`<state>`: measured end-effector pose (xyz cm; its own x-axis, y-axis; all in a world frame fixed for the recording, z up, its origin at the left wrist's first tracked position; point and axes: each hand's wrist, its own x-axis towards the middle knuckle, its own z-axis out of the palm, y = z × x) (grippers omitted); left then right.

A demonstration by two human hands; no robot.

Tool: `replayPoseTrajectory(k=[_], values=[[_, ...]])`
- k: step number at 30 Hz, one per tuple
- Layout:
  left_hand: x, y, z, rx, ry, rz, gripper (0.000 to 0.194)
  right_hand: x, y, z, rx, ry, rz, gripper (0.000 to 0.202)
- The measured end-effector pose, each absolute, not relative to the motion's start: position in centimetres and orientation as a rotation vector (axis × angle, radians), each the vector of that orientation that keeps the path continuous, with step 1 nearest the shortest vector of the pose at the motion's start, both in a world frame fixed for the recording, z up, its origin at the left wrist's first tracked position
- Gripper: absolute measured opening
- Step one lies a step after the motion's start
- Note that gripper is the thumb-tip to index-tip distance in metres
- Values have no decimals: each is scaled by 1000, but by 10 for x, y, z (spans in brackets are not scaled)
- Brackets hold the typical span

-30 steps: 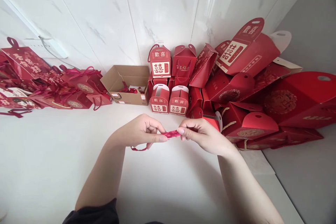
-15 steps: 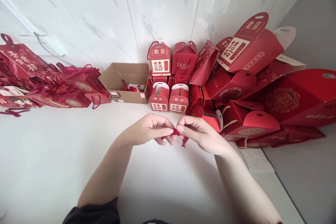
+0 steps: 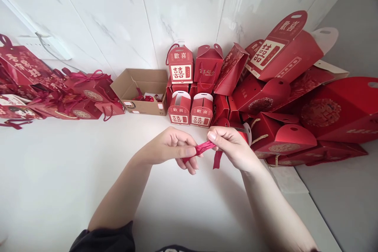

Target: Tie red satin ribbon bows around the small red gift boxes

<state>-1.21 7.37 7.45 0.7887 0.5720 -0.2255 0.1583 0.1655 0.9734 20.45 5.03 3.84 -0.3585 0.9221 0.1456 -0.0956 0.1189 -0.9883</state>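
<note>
ribbon point(image 3: 206, 147) spans the gap between the two hands, held above the white surface point(image 3: 88, 173), forward of its back edge. its long axis runs left to right, with the right end angled a little toward that back edge. the left hand point(image 3: 165, 147) pinches one part between thumb and fingers; the right hand point(image 3: 232, 151) pinches further along, and a loose tail point(image 3: 217, 160) hangs below it. neither hand is nearer, since both grasp the strip.

along the back edge, an open cardboard box point(image 3: 147, 107) holds red ribbon pieces point(image 3: 139, 97); what else is inside is too small to tell. just right of it stand small red gift boxes point(image 3: 179, 111), stacked, their contents hidden. larger red boxes point(image 3: 321, 114) pile up toward the right edge, and boxes with bows point(image 3: 88, 85) crowd the left stretch of the back edge.
</note>
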Motion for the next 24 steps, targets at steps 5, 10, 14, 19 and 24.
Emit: replayPoseTrajectory(k=[5,10,14,19,24], values=[[-5,65,66,1598,674,658,20,202,43,45,-855,-1522,1234,25],[3,53,69,2216,456,1331,18,202,28,61,-687,-1712,720,11],[3,46,74,2483,541,1460,24,204,20,63,-474,-1812,721,16],[-4,38,73,2583,762,1083,33,201,19,59,-414,-1824,766,17],[-3,33,78,2515,822,839,39,200,21,58,-334,-1825,761,13]])
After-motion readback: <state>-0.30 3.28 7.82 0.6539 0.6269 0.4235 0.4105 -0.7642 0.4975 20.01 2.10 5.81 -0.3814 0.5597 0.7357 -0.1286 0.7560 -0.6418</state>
